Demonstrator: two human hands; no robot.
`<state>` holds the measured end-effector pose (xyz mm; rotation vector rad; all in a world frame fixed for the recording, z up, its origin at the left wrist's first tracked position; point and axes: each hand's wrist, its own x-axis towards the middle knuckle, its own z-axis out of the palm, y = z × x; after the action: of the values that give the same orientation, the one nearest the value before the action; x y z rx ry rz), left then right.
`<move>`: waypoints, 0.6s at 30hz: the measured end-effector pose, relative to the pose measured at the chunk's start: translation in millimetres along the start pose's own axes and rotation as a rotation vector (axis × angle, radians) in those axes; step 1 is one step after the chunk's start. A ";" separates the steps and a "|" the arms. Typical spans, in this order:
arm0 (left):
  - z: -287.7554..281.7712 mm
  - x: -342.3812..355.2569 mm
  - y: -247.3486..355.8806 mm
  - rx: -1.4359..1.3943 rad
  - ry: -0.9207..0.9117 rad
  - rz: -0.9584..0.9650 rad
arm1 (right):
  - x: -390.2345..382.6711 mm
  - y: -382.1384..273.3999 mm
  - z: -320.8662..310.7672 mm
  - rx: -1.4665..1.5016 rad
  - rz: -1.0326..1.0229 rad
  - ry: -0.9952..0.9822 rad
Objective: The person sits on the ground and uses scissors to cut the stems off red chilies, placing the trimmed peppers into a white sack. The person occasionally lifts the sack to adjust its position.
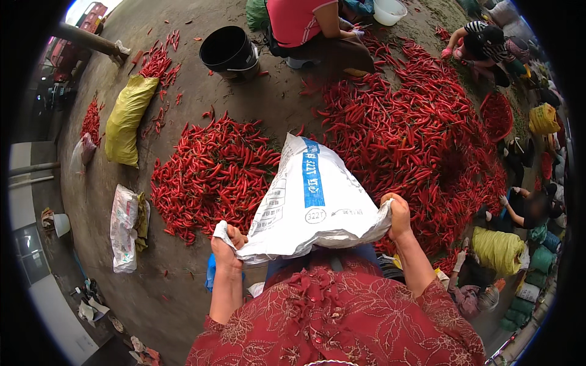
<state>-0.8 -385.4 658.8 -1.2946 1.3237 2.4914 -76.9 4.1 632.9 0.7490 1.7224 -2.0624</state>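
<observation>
A white woven sack (274, 210) with a blue printed band hangs stretched between my two hands in front of my body. My left hand (229, 244) is closed round one corner of its near edge. At the opposite corner, my right hand (398, 216) grips the same edge. Beyond the sack to the left lies a pile of red chili peppers (213, 174). A larger heap of red chili peppers (409, 134) spreads on the right. Whether the sack holds anything inside cannot be made out.
A black bucket (227, 53) stands on the concrete floor near a person in a pink top (296, 21). Leftward lie a yellow sack (129, 119) and a folded white sack (124, 229). Other people work along the right, near another yellow sack (497, 251) and a red basket (497, 116).
</observation>
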 end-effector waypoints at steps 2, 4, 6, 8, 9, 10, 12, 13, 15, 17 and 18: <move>10.6 -15.7 58.4 0.040 -0.079 0.116 | -25.9 -72.2 20.5 -0.324 -0.033 -0.335; 13.2 -31.0 114.5 0.067 -0.291 0.196 | -52.6 -129.2 42.5 -0.486 -0.087 -0.574; 20.1 -33.2 157.9 0.023 -0.466 0.297 | -61.6 -136.2 43.1 -0.215 -0.342 -0.660; 15.9 -1.1 181.9 -0.188 -0.711 0.366 | -56.4 -120.9 59.9 0.504 -0.476 -0.515; 0.0 42.2 185.8 -0.308 -0.866 0.397 | -41.5 -111.3 65.4 0.650 -0.504 -0.436; -4.2 94.2 179.3 -0.316 -0.742 0.441 | -17.3 -92.3 77.6 0.516 -0.499 -0.223; 4.3 206.1 187.0 -0.558 -0.398 0.151 | 52.1 -46.1 115.0 0.313 -0.120 0.043; 43.1 199.5 171.6 -0.358 -0.218 0.055 | 74.7 -37.8 97.8 0.138 -0.147 0.106; 78.5 178.0 106.7 -0.202 -0.017 -0.052 | 103.2 -6.4 39.7 0.173 -0.109 0.281; 21.9 162.4 54.4 -0.243 0.278 -0.067 | 59.7 42.6 10.2 0.411 0.013 0.350; -8.3 157.0 32.4 -0.379 0.034 -0.053 | 30.4 52.8 1.2 0.413 0.033 0.302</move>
<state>-110.2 -463.0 570.5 -1.4174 0.8321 2.7857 -71.0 -5.6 573.0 1.2600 1.4166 -2.4124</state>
